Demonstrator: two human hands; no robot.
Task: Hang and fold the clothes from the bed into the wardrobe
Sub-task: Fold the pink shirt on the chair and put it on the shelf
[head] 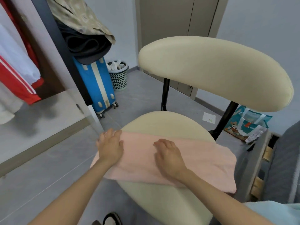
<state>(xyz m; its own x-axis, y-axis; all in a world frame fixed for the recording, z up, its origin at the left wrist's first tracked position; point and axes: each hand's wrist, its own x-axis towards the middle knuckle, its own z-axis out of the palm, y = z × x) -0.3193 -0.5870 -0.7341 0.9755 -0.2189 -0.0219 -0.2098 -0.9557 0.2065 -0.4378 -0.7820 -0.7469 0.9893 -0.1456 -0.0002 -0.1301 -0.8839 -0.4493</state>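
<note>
A: Where does the pink cloth (203, 159) lie?

B: Folded across the cream chair seat (162, 122), both ends overhanging; left hand (110, 145) pressed flat on its left end, fingers spread; right hand (168, 155) flat on its middle, fingers extended; wardrobe (53, 75) open at left.

Cream padded chair seat (162, 122), frame ctr, is carrying a folded pale-pink fabric piece (203, 159) lying flat across it, ends overhanging L & R. Grey floor (138, 98) is bearing it.

Chair backrest (215, 72) ahead — open floor (48, 172) left
</note>
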